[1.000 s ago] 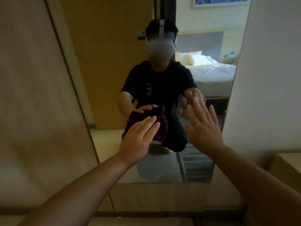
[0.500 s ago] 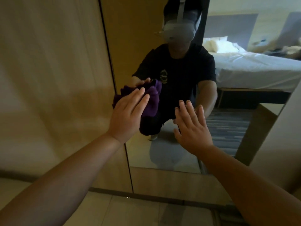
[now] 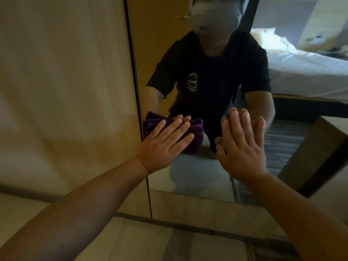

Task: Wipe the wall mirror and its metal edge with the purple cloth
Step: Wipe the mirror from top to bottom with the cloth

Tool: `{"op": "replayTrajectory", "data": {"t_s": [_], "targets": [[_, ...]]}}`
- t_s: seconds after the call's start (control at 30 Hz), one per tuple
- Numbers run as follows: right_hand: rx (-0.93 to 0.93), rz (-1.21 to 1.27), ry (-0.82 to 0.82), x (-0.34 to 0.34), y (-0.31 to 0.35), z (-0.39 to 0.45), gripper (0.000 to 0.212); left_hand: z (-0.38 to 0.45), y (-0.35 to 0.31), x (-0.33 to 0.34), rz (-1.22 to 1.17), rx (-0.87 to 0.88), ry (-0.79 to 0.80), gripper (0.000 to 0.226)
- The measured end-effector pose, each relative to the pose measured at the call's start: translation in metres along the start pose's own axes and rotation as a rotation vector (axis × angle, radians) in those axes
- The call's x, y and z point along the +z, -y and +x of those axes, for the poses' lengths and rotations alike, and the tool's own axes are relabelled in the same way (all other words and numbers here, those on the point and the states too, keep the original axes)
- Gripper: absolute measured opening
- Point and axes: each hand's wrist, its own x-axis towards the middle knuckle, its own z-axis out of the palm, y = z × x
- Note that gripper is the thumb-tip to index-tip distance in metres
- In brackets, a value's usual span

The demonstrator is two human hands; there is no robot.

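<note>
Most of the purple cloth [image 3: 194, 137] is buried under the left hand [image 3: 163, 146], so only a bunched bit sticks out past the fingertips and a corner peeks out near the mirror's dark metal edge [image 3: 136, 87]. Can't really tell how it's folded. The top of the wall mirror [image 3: 207, 178] runs out of frame, and the reflected person (dark t-shirt) is cut off at the head.

Left hand is flat, fingers [image 3: 174, 129] straight and slightly spread, pressing the cloth against the glass just beside that left edge — not curled round it at all. Right hand [image 3: 243, 146] is also flat with fingers straight and close together, palm toward the glass to the right of the cloth. It meets its own reflection at the fingertips, so it looks like it's touching the glass, and it holds nothing.

In the reflection there's a bed [image 3: 305, 70] with white sheets, and a wood panel wall [image 3: 62, 81] sits left of the mirror.
</note>
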Motion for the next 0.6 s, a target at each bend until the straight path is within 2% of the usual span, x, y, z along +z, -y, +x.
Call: {"op": "replayTrajectory", "data": {"t_s": [0.07,0.13,0.27,0.37,0.5,0.6], "targets": [[-0.014,0.0,-0.106,0.01,-0.001,-0.001,0.065,-0.028,-0.018,0.015,-0.011,-0.01,-0.017,0.047],[-0.016,0.007,-0.157,0.018,-0.001,-0.002,0.069,-0.066,-0.039,0.028,-0.013,0.027,0.039,0.051],[-0.002,0.032,-0.153,0.021,-0.002,-0.004,0.073,-0.136,-0.081,0.039,0.007,0.104,0.271,0.047],[-0.002,0.031,-0.133,0.018,-0.003,-0.004,0.072,-0.156,-0.097,0.033,-0.056,0.125,0.481,0.051],[0.005,0.041,0.034,0.003,-0.006,-0.003,0.069,-0.144,-0.1,0.012,-0.135,0.05,0.594,0.051],[-0.021,0.039,0.152,-0.013,-0.009,-0.003,0.07,-0.11,-0.087,-0.007,-0.212,-0.064,0.501,0.051]]}}
